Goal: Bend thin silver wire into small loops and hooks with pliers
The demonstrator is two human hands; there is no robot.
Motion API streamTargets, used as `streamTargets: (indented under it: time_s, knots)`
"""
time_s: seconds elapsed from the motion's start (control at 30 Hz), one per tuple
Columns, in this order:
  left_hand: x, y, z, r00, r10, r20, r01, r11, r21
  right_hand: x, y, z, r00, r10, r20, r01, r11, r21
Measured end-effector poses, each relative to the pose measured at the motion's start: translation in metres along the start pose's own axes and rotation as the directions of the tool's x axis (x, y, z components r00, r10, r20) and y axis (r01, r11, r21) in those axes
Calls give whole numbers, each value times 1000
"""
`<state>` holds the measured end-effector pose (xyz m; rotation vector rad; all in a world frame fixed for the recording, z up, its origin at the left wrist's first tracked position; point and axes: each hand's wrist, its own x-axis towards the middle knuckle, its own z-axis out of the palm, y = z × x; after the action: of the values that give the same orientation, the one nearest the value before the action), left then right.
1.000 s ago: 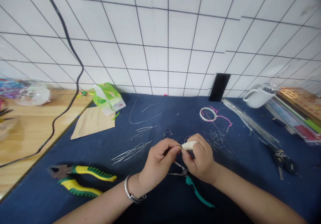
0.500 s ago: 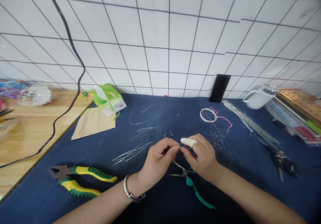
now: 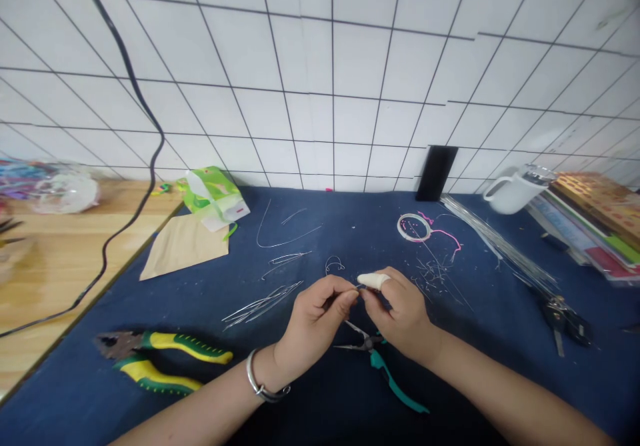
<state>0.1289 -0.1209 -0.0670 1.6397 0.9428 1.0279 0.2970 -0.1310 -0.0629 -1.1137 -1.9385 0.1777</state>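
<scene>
My left hand point(image 3: 317, 313), a bracelet point(image 3: 255, 379) on its wrist, is closed in a pinch of thumb and forefinger. Facing it, my right hand point(image 3: 403, 309) pinches too, with a white finger cover point(image 3: 373, 280) on one finger. Between the fingertips a short bit of thin wire point(image 3: 359, 288) shows; most of it is hidden. Just beyond them is a curled wire loop point(image 3: 334, 265); whether it joins the held wire I cannot tell. Beneath my hands lie teal-handled pliers point(image 3: 395, 386), jaws apart. Several bent wires point(image 3: 263, 305) lie left of my left hand.
Yellow-green pliers point(image 3: 190, 347) lie at the left front. Wire scraps point(image 3: 433, 274), a white ring dish point(image 3: 414, 239) with pink bits, a bundle of straight wires point(image 3: 500, 243) and keys point(image 3: 557, 319) lie right. A paper bag point(image 3: 185, 249), mug point(image 3: 515, 189) and black cable point(image 3: 135, 86) are farther out.
My two hands stay pinched together, with only a slight shift of the right fingers. The whole view has moved very slightly.
</scene>
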Motion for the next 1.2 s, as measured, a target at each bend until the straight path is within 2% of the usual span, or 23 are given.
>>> streamTargets:
  time_s: [0.4, 0.53, 0.6, 0.67, 0.77, 0.83, 0.9, 1.03, 1.2]
  knots:
    - [1, 0, 5, 995, -91, -27, 88, 991, -101, -6, -4, 8, 998, 63, -10, -63, 998, 8]
    - [5, -2, 3, 987, -157, -14, 153, 978, -144, -2, 2, 5, 986, 137, 99, -133, 990, -44]
    - [8, -4, 0, 984, -170, -46, 160, 973, -167, -2, 4, -5, 958, 207, 197, -187, 975, -116]
    - [10, -7, -3, 981, -172, -88, 152, 969, -197, -7, 3, -18, 911, 257, 322, -193, 956, -219]
    - [11, -10, -6, 977, -177, -117, 145, 960, -240, -28, -7, -37, 803, 263, 536, -70, 933, -353]
    - [12, -11, -6, 976, -186, -109, 151, 951, -270, -48, -16, -43, 751, 276, 600, 1, 908, -419]
    - [11, -11, -6, 976, -197, -92, 162, 941, -297, -64, -25, -45, 733, 299, 611, 33, 881, -471]
    - [9, -6, -5, 975, -215, -57, 185, 925, -331, -76, -34, -38, 738, 331, 588, 42, 847, -530]
    - [5, 5, -7, 980, -193, -44, 167, 926, -339, -75, -29, -28, 777, 299, 554, 46, 851, -523]
